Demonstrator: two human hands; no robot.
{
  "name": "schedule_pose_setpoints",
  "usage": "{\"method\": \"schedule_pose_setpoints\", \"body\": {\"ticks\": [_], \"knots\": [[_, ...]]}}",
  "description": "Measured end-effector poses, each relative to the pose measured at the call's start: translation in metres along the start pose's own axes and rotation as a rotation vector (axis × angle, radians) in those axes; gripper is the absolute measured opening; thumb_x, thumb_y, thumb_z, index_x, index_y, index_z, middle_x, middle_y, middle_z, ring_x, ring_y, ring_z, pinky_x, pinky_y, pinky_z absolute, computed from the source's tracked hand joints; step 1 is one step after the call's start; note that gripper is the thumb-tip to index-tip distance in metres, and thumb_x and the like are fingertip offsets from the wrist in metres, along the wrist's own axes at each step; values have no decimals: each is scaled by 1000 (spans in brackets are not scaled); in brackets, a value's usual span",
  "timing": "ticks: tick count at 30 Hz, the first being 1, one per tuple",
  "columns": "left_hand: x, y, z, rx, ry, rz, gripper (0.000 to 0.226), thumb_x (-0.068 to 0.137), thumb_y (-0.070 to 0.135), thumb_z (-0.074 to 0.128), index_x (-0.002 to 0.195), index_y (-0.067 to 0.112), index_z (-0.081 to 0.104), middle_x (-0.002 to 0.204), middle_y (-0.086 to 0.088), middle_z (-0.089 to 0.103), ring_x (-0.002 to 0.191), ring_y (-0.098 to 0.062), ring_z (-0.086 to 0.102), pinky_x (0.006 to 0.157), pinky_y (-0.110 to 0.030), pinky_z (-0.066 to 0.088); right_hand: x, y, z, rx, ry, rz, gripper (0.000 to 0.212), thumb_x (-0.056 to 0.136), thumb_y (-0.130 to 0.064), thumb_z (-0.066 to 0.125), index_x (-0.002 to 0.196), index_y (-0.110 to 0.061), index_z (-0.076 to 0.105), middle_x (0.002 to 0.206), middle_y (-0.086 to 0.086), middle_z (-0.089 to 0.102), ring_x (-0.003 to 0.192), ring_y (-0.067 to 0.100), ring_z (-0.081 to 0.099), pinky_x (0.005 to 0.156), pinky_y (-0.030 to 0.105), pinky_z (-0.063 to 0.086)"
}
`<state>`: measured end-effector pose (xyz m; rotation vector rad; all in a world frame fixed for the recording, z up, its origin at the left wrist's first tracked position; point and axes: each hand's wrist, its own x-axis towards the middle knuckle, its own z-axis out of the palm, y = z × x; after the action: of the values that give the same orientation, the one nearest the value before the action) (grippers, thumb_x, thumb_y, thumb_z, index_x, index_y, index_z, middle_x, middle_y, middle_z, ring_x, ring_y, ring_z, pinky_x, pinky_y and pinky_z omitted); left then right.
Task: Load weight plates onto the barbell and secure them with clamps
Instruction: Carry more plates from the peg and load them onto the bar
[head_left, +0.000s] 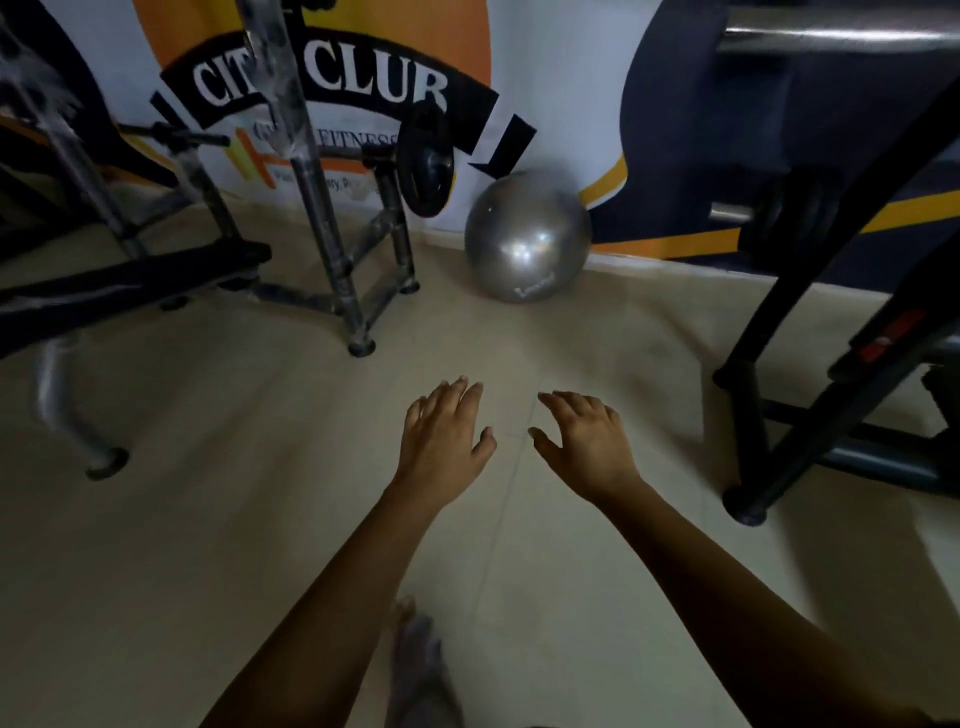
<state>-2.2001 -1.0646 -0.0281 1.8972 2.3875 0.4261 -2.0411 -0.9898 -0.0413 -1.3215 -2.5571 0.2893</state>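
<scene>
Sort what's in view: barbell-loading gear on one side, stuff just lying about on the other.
For the job: weight plate, the bar through it, empty left hand, empty right hand.
Lying about: silver ball, bench, black machine frame, wall banner.

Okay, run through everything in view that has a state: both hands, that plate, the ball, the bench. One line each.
left hand: open, fingers spread, holding nothing.
right hand: open, fingers loosely bent, holding nothing.
weight plate: upright on a horizontal bar of the rack; too dim to see any clamp.
silver ball: resting on the floor against the wall.
bench: standing by the rack, pad roughly level.
</scene>
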Motion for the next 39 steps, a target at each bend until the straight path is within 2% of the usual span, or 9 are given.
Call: {"method": "schedule_pose_setpoints", "body": {"ticks": [8,13,17,23,30,34,39], "knots": [[236,-92,-13,-12,-61,210,55,92,36,41,142,18,25,153,-4,24,141,-20,20,113,-38,15,218,-10,17,50,86,212,50,90,-37,52,134,-13,43,137,12,50,127,31,43,103,41,33],[367,-105,2,-32,-88,353,55,91,35,43,140,16,29,151,-6,28,140,-21,23,113,-38,18,323,17,22,38,142,336,50,90,-36,53,133,-13,44,137,11,50,127,30,43,103,40,34],[472,-100,28,-50,-48,455,53,89,32,48,137,13,36,145,-7,39,134,-21,33,109,-38,25,406,63,31,32,205,409,49,89,-34,55,133,-13,45,136,12,52,126,33,44,102,42,33],[630,-71,63,-47,-70,573,52,88,32,49,135,14,38,141,-6,43,133,-23,36,106,-38,30,527,152,31,15,230,550,49,90,-34,51,135,-16,42,138,10,49,127,30,42,103,41,32],[796,-1,98,-100,-115,761,52,87,30,52,134,10,41,138,-12,47,128,-27,42,104,-42,33,634,252,0,-32,248,719,50,92,-37,48,137,-19,38,142,7,45,130,26,38,105,39,30],[879,51,132,-138,-170,861,55,89,34,49,138,14,34,144,-7,39,134,-23,34,108,-40,26,681,313,-9,-57,272,837,50,91,-37,48,137,-19,38,142,7,44,131,26,37,108,41,28],[976,118,167,-196,-245,1084,56,88,33,49,139,15,32,147,-6,36,137,-21,29,109,-39,23,732,382,-21,-55,367,1042,49,90,-33,52,135,-17,41,138,9,48,128,29,41,105,43,30]]}}
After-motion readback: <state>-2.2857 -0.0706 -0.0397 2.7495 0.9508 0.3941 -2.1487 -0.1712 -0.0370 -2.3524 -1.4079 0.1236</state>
